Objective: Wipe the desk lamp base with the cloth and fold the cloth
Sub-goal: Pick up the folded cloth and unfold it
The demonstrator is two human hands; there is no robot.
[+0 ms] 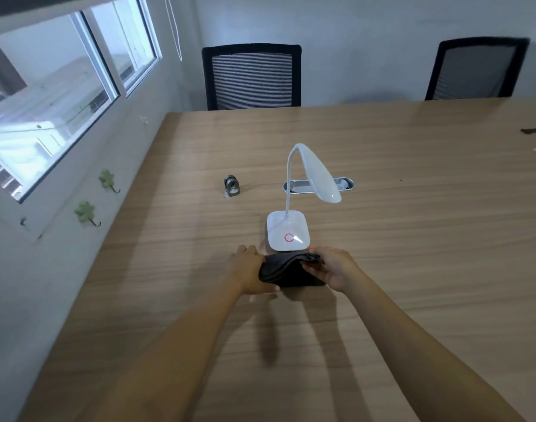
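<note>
Head view: 1 wide-angle frame, looking forward and down over a wooden table (382, 269).
Cloth, position: the cloth (286, 271) lies on the table just in front of the lamp base (288, 231), its far edge close to the base's near edge; whether they touch cannot be told.
Cloth, appearance: dark grey to black, matte, already doubled over, with layered edges showing along its far side as a raised, curved lip.
Cloth, handling: judged soft, light and limp; it should sag wherever it is unsupported and hold a crease only when pressed flat. Low slip risk against skin, some risk of layers sliding over each other.
Cloth, where to hold: the 2 outer ends or corners, so that the edges can be matched before the fold is flattened.
Left hand: the left hand (250, 271) is closed around the cloth's left end, fingers over the top, thumb hidden.
Right hand: the right hand (330, 268) pinches the cloth's right end at the upper layers, fingers curled on the fabric.
Lamp base, appearance: white, glossy, a rounded square with a pink ring (288, 237) on top and a bright glare beside it.
Lamp, handling: the thin gooseneck (288, 178) and hanging lamp head (323, 178) suggest a light, easily nudged object; a push from the cloth could shift it.
Step in hand: judged to be the folding stage.
Other items: a small metal object (231, 186) and a cable grommet (318, 185) lie beyond the lamp; 2 chairs (251, 76) stand at the far edge.
</note>
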